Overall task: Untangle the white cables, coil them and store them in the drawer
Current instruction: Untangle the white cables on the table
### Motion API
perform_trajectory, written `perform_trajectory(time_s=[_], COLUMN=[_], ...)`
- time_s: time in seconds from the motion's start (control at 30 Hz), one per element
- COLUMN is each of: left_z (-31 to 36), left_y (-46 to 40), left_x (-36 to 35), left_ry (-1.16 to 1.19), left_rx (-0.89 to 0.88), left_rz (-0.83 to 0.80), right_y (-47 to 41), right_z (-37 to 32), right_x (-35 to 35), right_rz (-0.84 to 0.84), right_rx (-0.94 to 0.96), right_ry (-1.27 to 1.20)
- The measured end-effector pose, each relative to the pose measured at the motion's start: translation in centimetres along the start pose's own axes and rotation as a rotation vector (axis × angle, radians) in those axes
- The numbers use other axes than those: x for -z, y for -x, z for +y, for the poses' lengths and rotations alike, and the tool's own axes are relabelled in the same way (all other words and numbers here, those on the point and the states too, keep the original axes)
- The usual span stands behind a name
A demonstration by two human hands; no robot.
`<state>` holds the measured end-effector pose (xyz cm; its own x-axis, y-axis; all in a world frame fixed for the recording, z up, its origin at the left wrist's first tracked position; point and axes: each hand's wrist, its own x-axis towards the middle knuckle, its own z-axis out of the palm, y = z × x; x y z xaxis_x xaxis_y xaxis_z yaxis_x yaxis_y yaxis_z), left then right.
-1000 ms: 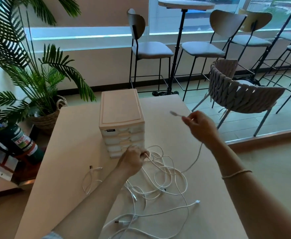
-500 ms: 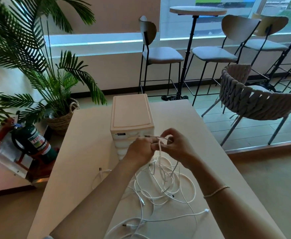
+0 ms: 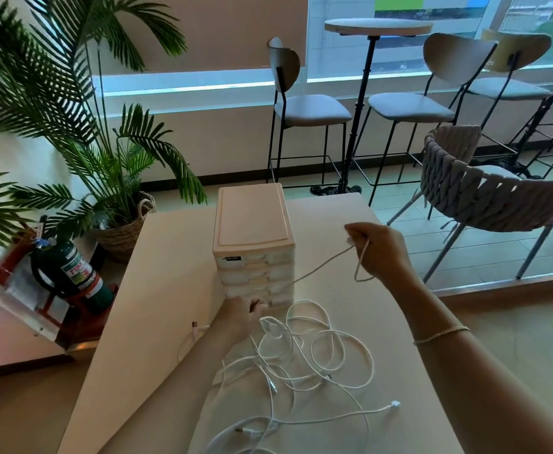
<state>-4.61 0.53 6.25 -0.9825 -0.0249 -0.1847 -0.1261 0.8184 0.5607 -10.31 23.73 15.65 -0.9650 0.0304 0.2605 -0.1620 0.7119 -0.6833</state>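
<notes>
A tangle of white cables [image 3: 304, 358] lies on the beige table [image 3: 157, 306] in front of a small pink drawer unit [image 3: 252, 244] whose drawers are all closed. My right hand [image 3: 380, 250] is raised to the right of the unit and pinches one white cable, which runs taut down to the left toward my left hand. A short loop hangs below the right hand. My left hand [image 3: 240, 314] sits low at the foot of the drawer unit with fingers curled around the cable's other part. Loose plug ends lie at the front of the pile.
A woven chair [image 3: 484, 198] stands off the table's right side. A potted palm [image 3: 82, 132] and a green fire extinguisher [image 3: 72, 273] are on the left. Bar stools and a tall round table [image 3: 376, 27] line the window behind.
My hands were together in front of the drawer unit. The right hand has since moved up and right, drawing a cable taut, and the left hand has dropped to the table.
</notes>
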Motion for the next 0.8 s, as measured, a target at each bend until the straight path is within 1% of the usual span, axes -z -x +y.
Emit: perform_trajectory(time_s=[0.07, 0.1, 0.13, 0.2, 0.27, 0.3, 0.33, 0.37, 0.47, 0.5, 0.53, 0.6, 0.63, 0.67, 0.7, 0.73, 0.8], left_z=[-1.7, -2.4, -2.9, -2.8, -1.6, -0.8, 0.0, 0.8, 2.7, 3.2, 3.7, 4.6, 5.1, 5.6, 6.1, 6.6, 7.3], left_y=[0.3, 0.4, 0.4, 0.3, -0.1, -0.3, -0.4, -0.5, -0.5, -0.6, -0.6, -0.4, -0.3, -0.2, -0.1, 0.0, 0.2], left_x=[-0.1, 0.0, 0.0, 0.4, 1.1, 1.5, 1.9, 2.2, 3.0, 3.2, 3.2, 3.3, 3.4, 3.4, 3.4, 3.5, 3.7], left_ry=[-0.009, -0.015, -0.013, 0.019, 0.066, 0.081, 0.095, 0.113, 0.145, 0.16, 0.172, 0.17, 0.167, 0.175, 0.191, 0.202, 0.184], left_rx=[0.063, 0.094, 0.113, 0.123, 0.081, 0.045, 0.009, -0.027, -0.162, -0.193, -0.215, -0.25, -0.267, -0.28, -0.287, -0.292, -0.303], left_rz=[-0.007, -0.005, 0.004, 0.035, 0.077, 0.106, 0.139, 0.172, 0.228, 0.228, 0.217, 0.191, 0.18, 0.171, 0.164, 0.16, 0.163], right_y=[-0.6, -0.9, -1.2, -1.6, -1.5, -1.3, -1.2, -1.2, -0.7, -0.4, -0.3, 0.3, 0.6, 0.9, 1.3, 1.7, 2.2], right_z=[0.6, 0.9, 1.4, 2.2, 2.8, 3.0, 3.1, 3.0, 1.5, 0.8, 0.3, -1.3, -2.1, -2.9, -3.5, -3.9, -4.0], right_x=[1.2, 1.7, 2.1, 2.2, 1.9, 1.8, 1.6, 1.5, 1.0, 1.0, 0.9, 1.2, 1.2, 0.9, 0.5, -0.2, -1.6], right_rz=[0.108, 0.135, 0.122, -0.013, -0.16, -0.179, -0.153, -0.083, 0.193, 0.239, 0.236, 0.13, 0.032, -0.069, -0.177, -0.271, -0.397], right_rx=[0.003, 0.012, 0.014, -0.055, -0.179, -0.224, -0.253, -0.272, -0.267, -0.24, -0.211, -0.172, -0.173, -0.173, -0.167, -0.149, -0.065], right_ry=[0.061, 0.107, 0.162, 0.285, 0.37, 0.381, 0.375, 0.346, 0.135, 0.047, -0.031, -0.239, -0.378, -0.468, -0.489, -0.443, -0.224])
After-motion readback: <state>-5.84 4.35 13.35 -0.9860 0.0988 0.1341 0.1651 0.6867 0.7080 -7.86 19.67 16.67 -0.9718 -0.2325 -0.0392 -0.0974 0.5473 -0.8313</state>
